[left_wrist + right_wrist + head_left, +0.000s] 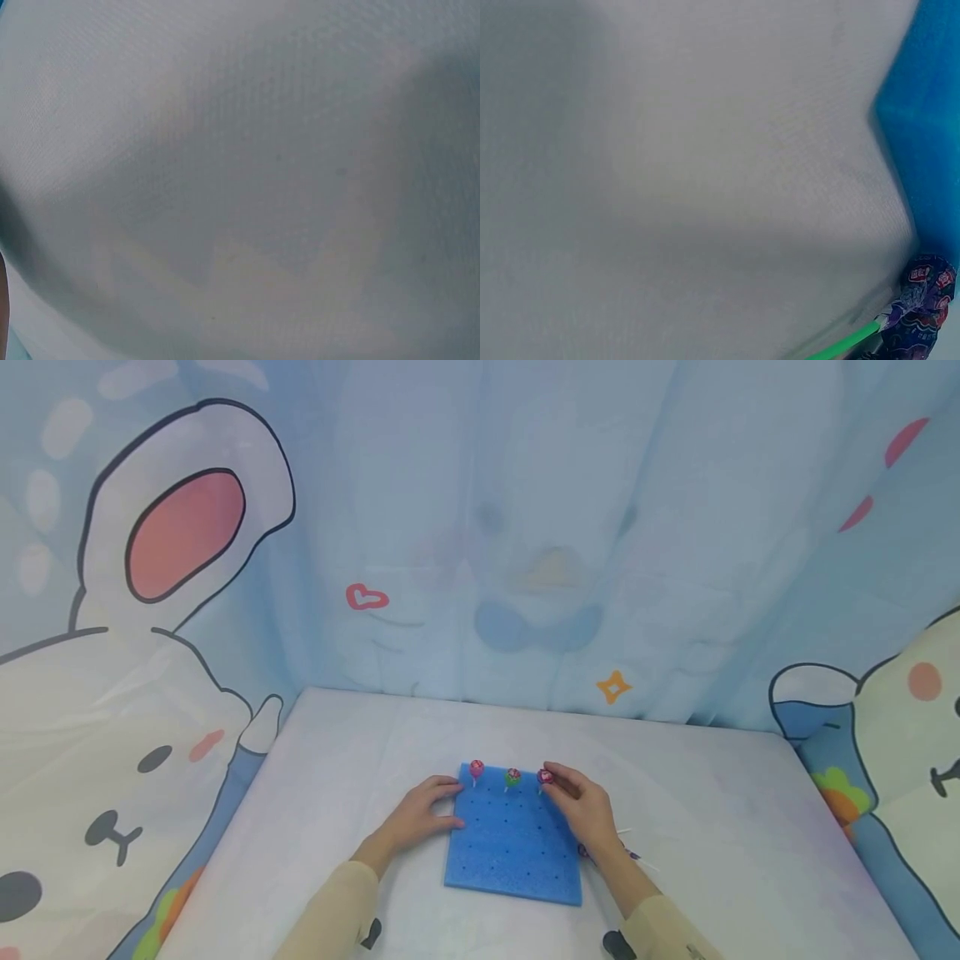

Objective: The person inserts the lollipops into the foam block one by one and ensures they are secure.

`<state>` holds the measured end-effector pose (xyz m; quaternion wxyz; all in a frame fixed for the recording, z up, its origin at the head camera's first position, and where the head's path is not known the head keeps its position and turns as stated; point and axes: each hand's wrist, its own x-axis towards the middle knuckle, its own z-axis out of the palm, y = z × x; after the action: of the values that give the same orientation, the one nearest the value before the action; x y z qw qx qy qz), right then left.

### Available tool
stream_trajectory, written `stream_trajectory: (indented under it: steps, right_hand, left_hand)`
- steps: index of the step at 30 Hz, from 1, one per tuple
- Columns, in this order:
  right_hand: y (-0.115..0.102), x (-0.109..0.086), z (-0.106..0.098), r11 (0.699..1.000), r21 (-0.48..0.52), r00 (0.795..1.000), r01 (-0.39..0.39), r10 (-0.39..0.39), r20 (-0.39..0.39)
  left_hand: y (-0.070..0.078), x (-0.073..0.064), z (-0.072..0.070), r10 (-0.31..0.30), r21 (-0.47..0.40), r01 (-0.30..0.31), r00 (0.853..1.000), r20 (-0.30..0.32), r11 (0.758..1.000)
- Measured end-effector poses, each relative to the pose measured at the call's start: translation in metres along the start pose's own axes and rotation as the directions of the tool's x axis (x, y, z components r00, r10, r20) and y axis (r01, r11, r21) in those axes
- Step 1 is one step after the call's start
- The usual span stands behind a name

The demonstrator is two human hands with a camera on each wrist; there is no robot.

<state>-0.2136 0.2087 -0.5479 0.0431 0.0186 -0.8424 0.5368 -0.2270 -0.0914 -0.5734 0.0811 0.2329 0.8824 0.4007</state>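
Step in hand, as I judge it: setting the purple lollipop [545, 776] upright at the far right corner of the blue foam board [487, 852]; the right hand [585, 806] has it in a close pinch, thumb on the near side and fingertips on the far side of the wrapped head; whether the stick is seated in a hole, and how deep, I cannot tell at this size. To do it well: keep the stick plumb over its hole, press straight down along it rather than sideways, and let go only once it stands alone; a slanted push could bend the stick or tear the foam. The left hand [423, 810] lies at the left edge of the board, thumb and fingers spread apart, touching the edge and holding no lollipop; good place to brace against sliding.

Position relative to the grip: the purple lollipop sits between the tips of the right hand, its head touching them, the palm to the right and nearer; the green lollipop [513, 775] stands just left of it along the far edge, the pink lollipop [477, 767] farther left at the far left corner; loose lollipops [583, 851] lie on the table [360, 735] by the board's right edge, partly under the right forearm; the right wrist view shows dark wrappers and a green stick [847, 341] there; the left wrist view gives little but pale cloth.
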Motion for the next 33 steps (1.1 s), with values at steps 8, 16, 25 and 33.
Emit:
stream_trajectory:
  steps: [8,16,25,33]
  right_hand:
    - [0.0,0.0,-0.005,1.0,-0.005,1.0,-0.024,0.024,-0.015]
    - [-0.004,-0.001,-0.019,0.992,-0.024,0.992,-0.12,0.119,-0.051]
    - [0.002,-0.004,-0.04,0.982,-0.052,0.979,-0.183,0.177,-0.105]
    - [0.011,-0.01,-0.058,0.976,-0.086,0.975,-0.2,0.189,-0.12]
  left_hand:
    - [-0.002,0.0,0.001,0.016,0.008,-0.016,1.0,-0.003,1.0]
    - [-0.001,-0.001,0.001,0.039,0.021,-0.038,0.999,-0.013,0.999]
    - [0.0,-0.002,0.0,0.026,0.008,-0.026,1.0,0.0,1.0]
    - [0.001,-0.002,-0.001,0.016,0.012,-0.016,1.0,0.003,1.0]
